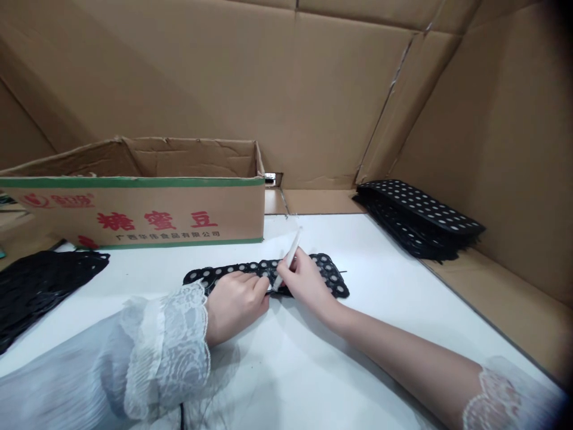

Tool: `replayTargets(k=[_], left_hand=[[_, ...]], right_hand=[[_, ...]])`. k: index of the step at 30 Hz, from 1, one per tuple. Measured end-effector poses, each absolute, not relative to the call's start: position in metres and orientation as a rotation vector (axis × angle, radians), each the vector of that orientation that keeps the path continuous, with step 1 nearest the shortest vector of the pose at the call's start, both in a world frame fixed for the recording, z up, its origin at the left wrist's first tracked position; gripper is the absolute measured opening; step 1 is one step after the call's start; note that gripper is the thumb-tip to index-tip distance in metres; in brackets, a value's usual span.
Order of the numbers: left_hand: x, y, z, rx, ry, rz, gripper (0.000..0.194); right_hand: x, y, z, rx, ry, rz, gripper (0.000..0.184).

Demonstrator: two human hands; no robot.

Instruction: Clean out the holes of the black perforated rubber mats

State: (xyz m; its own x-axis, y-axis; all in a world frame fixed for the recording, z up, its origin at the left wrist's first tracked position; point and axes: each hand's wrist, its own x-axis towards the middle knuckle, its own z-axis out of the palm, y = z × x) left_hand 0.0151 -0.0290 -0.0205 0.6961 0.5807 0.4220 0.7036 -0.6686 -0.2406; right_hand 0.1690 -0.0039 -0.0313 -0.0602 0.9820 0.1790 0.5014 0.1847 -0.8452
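A black strip with rows of pale round dots (329,272) lies flat on the white table in front of me. My left hand (237,301) is closed at its near edge, fingers curled and thumb side toward the middle, gripping that edge. In my right hand (302,278) is a slim white pen-like tool (293,248), pinched between thumb and fingers and slanting up to the right. Its lower end meets the strip close to my left fingertips. What the tool's tip is like, I cannot make out.
An open cardboard box (179,209) with red lettering stands at the back left. Black pieces (36,286) lie at the left edge. A stack of dotted black pieces (416,215) rests at the right, by the cardboard walls (215,77). The white table (380,263) spreads between them.
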Motion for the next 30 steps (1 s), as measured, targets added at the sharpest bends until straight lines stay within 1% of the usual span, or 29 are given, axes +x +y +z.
replayTargets(k=[4,10,18,25,30], left_hand=[[0.015,-0.029,-0.022,-2.513,-0.984,-0.465,0.016],[0.016,-0.030,-0.022,-2.505,-0.940,-0.475,0.017],[0.017,-0.032,-0.022,-2.474,-1.013,-0.498,0.015],[0.018,-0.030,-0.022,-2.495,-1.128,-0.460,0.009],[0.017,-0.032,-0.019,-2.547,-1.121,-0.404,0.015]], right_hand=[[0.166,-0.004,-0.034,-1.482,-1.608,0.729,0.024],[0.162,-0.007,-0.036,-1.430,-1.652,0.691,0.017],[0.160,-0.014,-0.034,-1.389,-1.796,0.625,0.016],[0.160,-0.019,-0.032,-1.342,-1.849,0.651,0.016],[0.164,-0.014,-0.034,-1.339,-1.734,0.738,0.014]])
